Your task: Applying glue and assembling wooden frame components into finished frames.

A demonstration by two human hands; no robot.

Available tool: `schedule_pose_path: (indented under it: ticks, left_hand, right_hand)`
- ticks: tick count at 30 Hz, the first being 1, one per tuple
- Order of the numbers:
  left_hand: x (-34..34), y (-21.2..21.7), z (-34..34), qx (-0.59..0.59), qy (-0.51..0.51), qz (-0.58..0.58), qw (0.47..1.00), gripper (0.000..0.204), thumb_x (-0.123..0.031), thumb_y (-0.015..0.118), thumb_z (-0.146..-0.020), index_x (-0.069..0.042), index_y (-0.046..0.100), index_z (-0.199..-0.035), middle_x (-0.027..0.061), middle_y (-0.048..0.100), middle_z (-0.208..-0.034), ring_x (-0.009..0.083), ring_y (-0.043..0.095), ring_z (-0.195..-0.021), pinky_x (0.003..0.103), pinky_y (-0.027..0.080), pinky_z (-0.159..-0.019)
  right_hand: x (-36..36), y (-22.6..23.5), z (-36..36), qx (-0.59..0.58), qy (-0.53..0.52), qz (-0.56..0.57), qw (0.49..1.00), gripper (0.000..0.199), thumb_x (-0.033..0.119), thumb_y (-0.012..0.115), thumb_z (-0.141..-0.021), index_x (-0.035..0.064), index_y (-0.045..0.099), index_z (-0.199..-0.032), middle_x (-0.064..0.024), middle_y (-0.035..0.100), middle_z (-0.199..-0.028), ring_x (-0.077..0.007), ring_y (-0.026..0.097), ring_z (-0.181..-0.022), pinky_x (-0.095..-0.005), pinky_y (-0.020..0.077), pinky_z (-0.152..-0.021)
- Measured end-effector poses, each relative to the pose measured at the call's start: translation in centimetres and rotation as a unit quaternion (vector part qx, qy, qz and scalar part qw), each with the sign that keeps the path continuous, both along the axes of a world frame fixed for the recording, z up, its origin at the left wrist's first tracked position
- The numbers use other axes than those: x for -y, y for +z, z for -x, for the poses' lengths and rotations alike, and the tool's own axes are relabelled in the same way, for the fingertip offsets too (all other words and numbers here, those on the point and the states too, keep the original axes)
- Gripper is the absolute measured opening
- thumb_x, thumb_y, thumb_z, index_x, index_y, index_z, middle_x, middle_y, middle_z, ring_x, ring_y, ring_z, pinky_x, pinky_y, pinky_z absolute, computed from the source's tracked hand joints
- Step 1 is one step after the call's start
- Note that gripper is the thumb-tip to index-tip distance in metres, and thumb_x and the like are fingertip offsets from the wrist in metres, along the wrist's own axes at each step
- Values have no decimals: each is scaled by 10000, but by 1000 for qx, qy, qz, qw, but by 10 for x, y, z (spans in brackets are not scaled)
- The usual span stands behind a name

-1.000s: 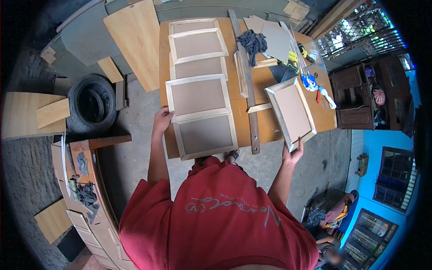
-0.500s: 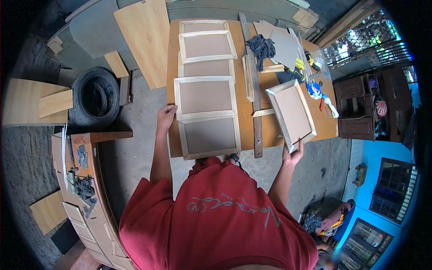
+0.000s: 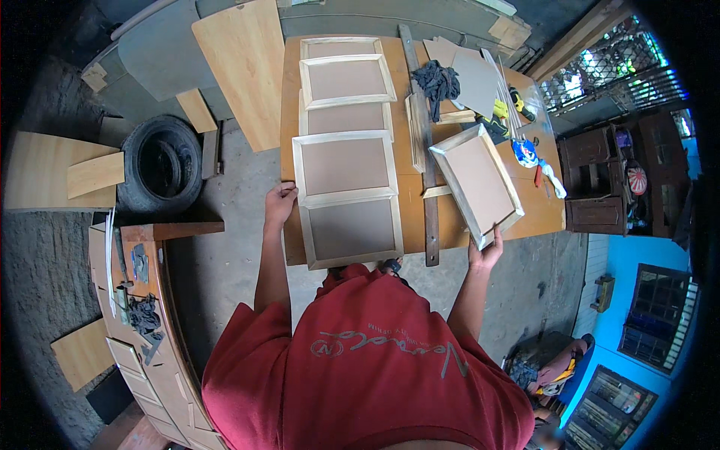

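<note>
Head view, left hand: the left hand (image 3: 279, 204) rests at the 9 o'clock edge of the second framed panel (image 3: 346, 166), fingers curled onto its pale rim, touching rather than lifting.
Head view, right hand: the right hand (image 3: 486, 253) grips the 6 o'clock corner of the tilted framed panel (image 3: 478, 183), fingers pinched around the rim; the panel leans, its far end toward 12 o'clock.
Head view, row of panels: the nearest framed panel (image 3: 352, 230) lies flat at 6 o'clock of the second one, touching it; more panels continue toward 12 o'clock on the workbench (image 3: 416, 225).
Head view, between: a long dark wooden strip (image 3: 429, 187) lies between the row and the tilted panel.
Head view, surroundings: a dark rag (image 3: 440, 79) at 1 o'clock, a tyre (image 3: 160, 165) at 9 o'clock on the floor.
</note>
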State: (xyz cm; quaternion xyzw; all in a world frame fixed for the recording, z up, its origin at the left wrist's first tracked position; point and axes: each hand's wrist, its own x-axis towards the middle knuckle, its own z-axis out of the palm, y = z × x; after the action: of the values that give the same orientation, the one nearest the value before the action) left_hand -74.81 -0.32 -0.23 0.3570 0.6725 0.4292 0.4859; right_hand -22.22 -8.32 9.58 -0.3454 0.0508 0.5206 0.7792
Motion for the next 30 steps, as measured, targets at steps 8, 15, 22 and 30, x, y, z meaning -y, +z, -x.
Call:
schedule_pose_path:
  ticks: [8,15,22,30]
  left_hand:
    - [-14,2,-7,-64,88,-77,991,171,-110,650,-912,19,683,-1020,27,666,-838,86,577,-732,236,475,-676]
    - [-55,79,-46,153,-10,-7,988,321,-327,560,-985,-44,702,-1036,-5,650,-818,67,499,-657,211,401,-614]
    - [-51,47,-25,306,0,-1,952,180,-258,588,-962,-80,616,-972,-31,533,-738,59,459,-579,211,349,-514]
    - [-72,45,-10,231,-19,11,973,142,-182,599,-938,-80,644,-1025,-43,549,-772,37,464,-607,190,325,-480]
  right_hand:
    - [-45,-3,33,34,113,13,993,477,139,635,-887,41,489,-1331,-113,584,-1267,-295,555,-1185,-480,448,-1018]
    - [-118,-10,83,16,233,13,972,357,170,638,-885,46,560,-1211,-113,640,-1155,-277,616,-1078,-442,491,-960]
    - [-171,-65,138,58,377,60,922,281,140,637,-849,43,602,-1110,-95,655,-1007,-223,643,-933,-366,535,-808]
    - [-208,-44,159,69,408,93,906,270,206,634,-877,59,637,-1103,-102,683,-999,-208,663,-894,-348,539,-803]
